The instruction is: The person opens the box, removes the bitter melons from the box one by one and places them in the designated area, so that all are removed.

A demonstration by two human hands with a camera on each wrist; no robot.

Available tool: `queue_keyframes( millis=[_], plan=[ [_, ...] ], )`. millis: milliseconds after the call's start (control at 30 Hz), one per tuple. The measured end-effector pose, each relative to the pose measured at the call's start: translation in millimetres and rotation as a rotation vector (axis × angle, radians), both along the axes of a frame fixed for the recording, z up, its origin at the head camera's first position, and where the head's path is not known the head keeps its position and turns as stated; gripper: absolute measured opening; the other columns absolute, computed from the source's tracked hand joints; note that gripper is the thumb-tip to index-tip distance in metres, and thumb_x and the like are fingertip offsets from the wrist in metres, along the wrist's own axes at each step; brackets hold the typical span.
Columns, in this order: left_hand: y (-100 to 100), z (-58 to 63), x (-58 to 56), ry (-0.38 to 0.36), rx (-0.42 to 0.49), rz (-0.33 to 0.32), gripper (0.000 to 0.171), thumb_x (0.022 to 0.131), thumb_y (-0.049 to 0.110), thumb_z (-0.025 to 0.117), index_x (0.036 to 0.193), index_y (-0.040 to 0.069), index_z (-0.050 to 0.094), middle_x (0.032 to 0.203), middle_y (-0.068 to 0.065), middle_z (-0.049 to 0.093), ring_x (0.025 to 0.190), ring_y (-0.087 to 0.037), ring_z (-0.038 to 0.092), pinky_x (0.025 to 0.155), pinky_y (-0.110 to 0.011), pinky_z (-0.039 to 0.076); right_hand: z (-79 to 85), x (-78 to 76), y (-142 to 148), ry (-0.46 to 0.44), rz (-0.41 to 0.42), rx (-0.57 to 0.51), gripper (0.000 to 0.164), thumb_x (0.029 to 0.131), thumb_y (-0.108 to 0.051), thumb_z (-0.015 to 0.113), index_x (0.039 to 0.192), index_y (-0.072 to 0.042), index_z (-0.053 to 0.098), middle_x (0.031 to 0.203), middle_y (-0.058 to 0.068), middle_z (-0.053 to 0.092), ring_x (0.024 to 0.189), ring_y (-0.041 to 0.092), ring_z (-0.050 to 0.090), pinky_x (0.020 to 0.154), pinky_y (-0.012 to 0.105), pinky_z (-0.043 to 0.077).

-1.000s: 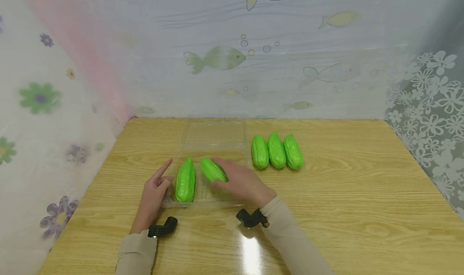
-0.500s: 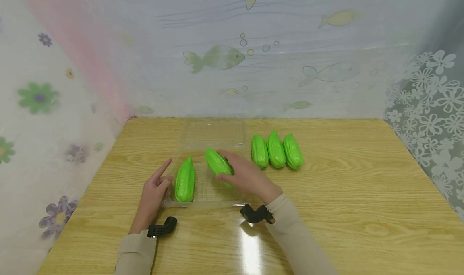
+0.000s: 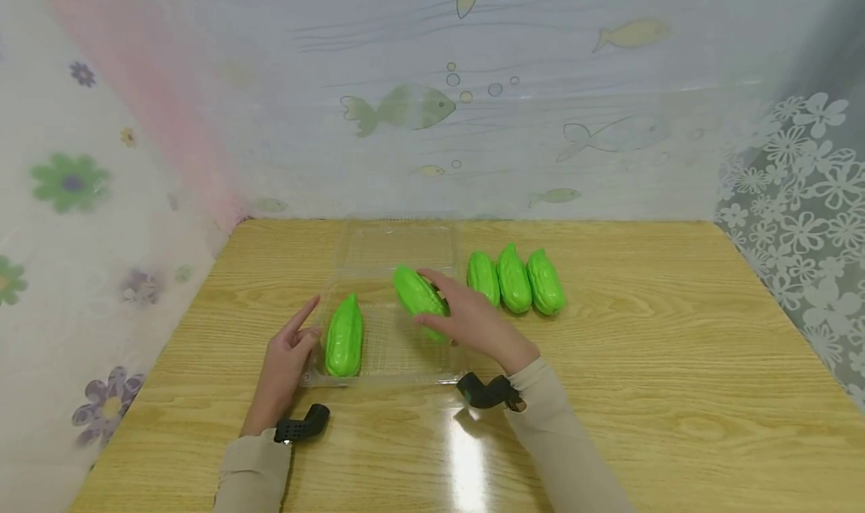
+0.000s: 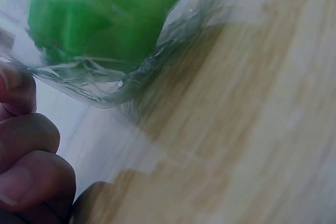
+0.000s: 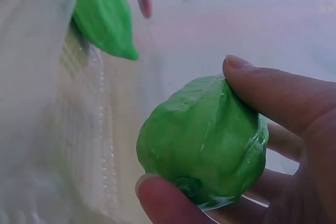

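My right hand (image 3: 476, 321) grips a bright green, ridged bitter melon (image 3: 417, 295), tilted over the right part of an open clear plastic clamshell box (image 3: 399, 380). In the right wrist view, thumb and fingers wrap round this glossy melon (image 5: 202, 140). A second bitter melon (image 3: 345, 338) lies upright along the box's left side, its pointed tip away from me. My left hand (image 3: 287, 355) is at the box's left wall, thumb against it and index finger extended. The left wrist view has curled fingers (image 4: 31, 140) by the box corner, with the melon (image 4: 100, 19) seen through the plastic.
Three more green bitter melons (image 3: 515, 280) lie side by side on the wooden table (image 3: 642, 348), right of the box. The clear lid (image 3: 399, 246) is folded back towards the patterned curtain (image 3: 507, 145). Black cameras (image 3: 304, 424) are strapped to both wrists.
My right hand has moved up and to the right with the bitter melon, from the middle of the box towards its right side. My left hand has stayed at the left wall.
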State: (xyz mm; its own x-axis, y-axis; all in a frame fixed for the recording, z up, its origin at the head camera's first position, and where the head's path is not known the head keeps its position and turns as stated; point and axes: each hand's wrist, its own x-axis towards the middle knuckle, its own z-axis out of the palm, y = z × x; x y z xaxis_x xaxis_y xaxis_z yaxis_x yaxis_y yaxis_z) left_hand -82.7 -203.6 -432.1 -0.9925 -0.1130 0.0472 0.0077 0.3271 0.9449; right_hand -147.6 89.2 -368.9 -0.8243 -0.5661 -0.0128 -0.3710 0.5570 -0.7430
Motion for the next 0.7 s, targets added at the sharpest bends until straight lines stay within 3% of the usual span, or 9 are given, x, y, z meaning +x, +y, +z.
queue_keyframes(
  millis=[200, 400, 700],
  plan=[
    [1, 3.1, 1.2, -0.004, -0.013, 0.002, 0.046, 0.092, 0.019, 0.049, 0.135, 0.03, 0.039, 0.055, 0.002, 0.039, 0.047, -0.009, 0.036, 0.043, -0.027, 0.035, 5.2, -1.0, 9, -0.044, -0.056, -0.024, 0.069, 0.081, -0.051, 0.056, 0.139, -0.037, 0.022, 0.127, 0.003, 0.045, 0.051, 0.02, 0.058, 0.055, 0.03, 0.046],
    [-1, -1.1, -0.2, -0.002, -0.02, 0.002, 0.045, 0.092, 0.023, 0.049, 0.135, 0.031, 0.039, 0.057, 0.002, 0.04, 0.048, -0.009, 0.037, 0.043, -0.027, 0.036, 5.2, -5.1, 18, -0.055, -0.095, -0.047, 0.067, 0.083, -0.043, 0.058, 0.14, -0.035, 0.023, 0.124, 0.007, 0.046, 0.051, 0.023, 0.058, 0.051, 0.031, 0.047],
    [0, -1.6, -0.1, 0.001, -0.025, 0.008, 0.046, 0.092, 0.022, 0.05, 0.135, 0.032, 0.039, 0.056, 0.002, 0.039, 0.048, -0.009, 0.036, 0.043, -0.028, 0.035, 5.2, -10.4, 32, -0.035, -0.146, -0.046, 0.073, 0.075, -0.064, 0.052, 0.137, -0.042, 0.021, 0.132, -0.003, 0.039, 0.051, 0.025, 0.058, 0.053, 0.03, 0.047]
  ],
)
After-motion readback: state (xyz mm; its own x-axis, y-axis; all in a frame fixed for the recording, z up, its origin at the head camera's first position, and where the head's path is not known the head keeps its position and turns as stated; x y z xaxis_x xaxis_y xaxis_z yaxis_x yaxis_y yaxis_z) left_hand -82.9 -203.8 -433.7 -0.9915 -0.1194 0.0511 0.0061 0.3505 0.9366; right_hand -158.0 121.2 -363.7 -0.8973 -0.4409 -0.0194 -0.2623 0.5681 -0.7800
